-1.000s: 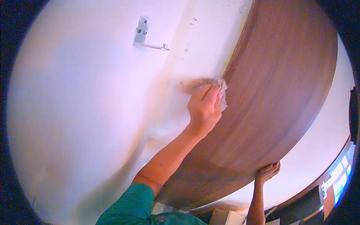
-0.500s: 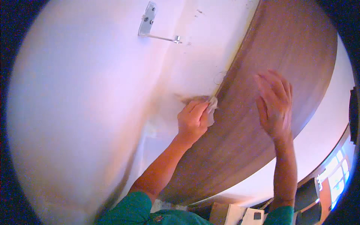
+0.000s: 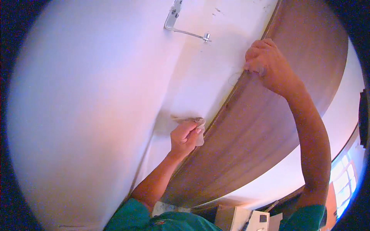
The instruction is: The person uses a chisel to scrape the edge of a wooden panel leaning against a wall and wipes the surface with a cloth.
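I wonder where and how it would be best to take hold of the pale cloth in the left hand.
Probably pinch the pale cloth by its loose flap, coming from the right, over the brown panel: that thin part sticks out past the fingers, while the left hand covers the other side.

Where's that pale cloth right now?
In the head view, slightly right of and below centre, the pale cloth is in the left hand, by the left edge of the brown wood-grain panel.
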The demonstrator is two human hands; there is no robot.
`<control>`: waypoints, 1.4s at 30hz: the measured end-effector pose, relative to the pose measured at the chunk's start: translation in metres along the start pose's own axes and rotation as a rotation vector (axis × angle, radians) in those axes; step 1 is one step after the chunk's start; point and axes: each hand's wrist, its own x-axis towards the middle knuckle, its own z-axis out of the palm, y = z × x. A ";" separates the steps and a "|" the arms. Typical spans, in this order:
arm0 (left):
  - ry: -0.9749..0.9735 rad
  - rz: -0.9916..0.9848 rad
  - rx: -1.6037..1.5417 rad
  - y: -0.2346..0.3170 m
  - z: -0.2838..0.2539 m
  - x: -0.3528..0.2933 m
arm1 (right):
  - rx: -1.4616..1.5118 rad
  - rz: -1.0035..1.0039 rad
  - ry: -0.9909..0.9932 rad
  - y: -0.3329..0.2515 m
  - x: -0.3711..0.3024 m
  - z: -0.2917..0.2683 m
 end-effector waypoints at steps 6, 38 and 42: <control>0.004 0.116 0.094 0.003 -0.017 0.006 | 0.066 0.091 -0.072 -0.007 0.028 -0.018; -0.064 0.195 0.162 0.008 -0.040 0.007 | -0.147 0.183 -0.611 -0.033 0.073 -0.044; -0.061 0.162 0.146 0.008 -0.037 0.005 | -0.139 0.178 -0.603 -0.032 0.070 -0.046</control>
